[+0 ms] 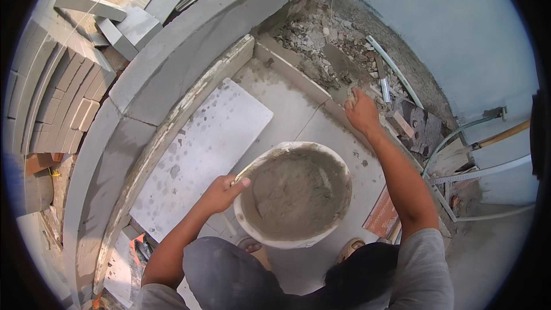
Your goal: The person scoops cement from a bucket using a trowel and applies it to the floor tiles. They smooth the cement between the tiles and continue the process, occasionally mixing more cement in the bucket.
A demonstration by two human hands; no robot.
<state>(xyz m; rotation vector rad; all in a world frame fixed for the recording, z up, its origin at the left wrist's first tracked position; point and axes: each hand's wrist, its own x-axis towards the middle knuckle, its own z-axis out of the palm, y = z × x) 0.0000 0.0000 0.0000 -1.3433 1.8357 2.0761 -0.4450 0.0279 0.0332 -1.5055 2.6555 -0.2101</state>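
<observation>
A round, pale tub stands between my feet, filled with wet grey mortar. My left hand is closed on its left rim, the thumb lying over the edge. Out ahead to the right, my right hand is closed around the handle of a trowel. The trowel's grey blade reaches away from me over a heap of rubble, beyond a low upright tile edge. Mortar colour blends with the blade, so its outline is partly unclear.
A large speckled white tile lies left of the tub. Beyond it curves a low concrete wall, with stacked grey blocks outside. At right are a white pipe, a green hose and a reddish tile piece beside my foot.
</observation>
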